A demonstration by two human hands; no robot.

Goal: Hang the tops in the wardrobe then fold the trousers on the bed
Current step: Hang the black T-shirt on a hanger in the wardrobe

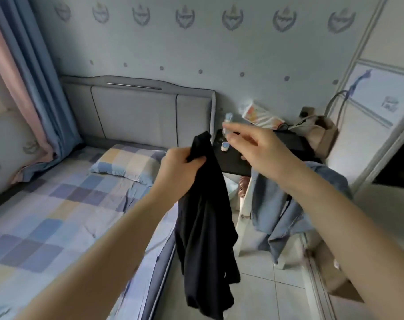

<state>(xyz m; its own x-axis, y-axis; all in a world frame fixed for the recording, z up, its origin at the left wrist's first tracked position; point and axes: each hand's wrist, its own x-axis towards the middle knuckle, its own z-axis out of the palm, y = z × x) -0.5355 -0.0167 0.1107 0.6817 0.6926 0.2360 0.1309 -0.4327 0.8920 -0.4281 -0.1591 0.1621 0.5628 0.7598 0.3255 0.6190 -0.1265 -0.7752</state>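
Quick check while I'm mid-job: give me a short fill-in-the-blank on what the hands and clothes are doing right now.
1. The left hand grips a ____ garment that hangs down beside the bed.
2. The right hand holds ____.
3. The pillow lies at the ____ of the bed.
4. A ____ garment is draped to the right of the dark one.

Missing words: black; nothing; head; blue

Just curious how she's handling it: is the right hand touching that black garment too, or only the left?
Apart. The head view shows the right hand open in the air, beside the black garment, with the nightstand visible between them; only the left hand grips it.
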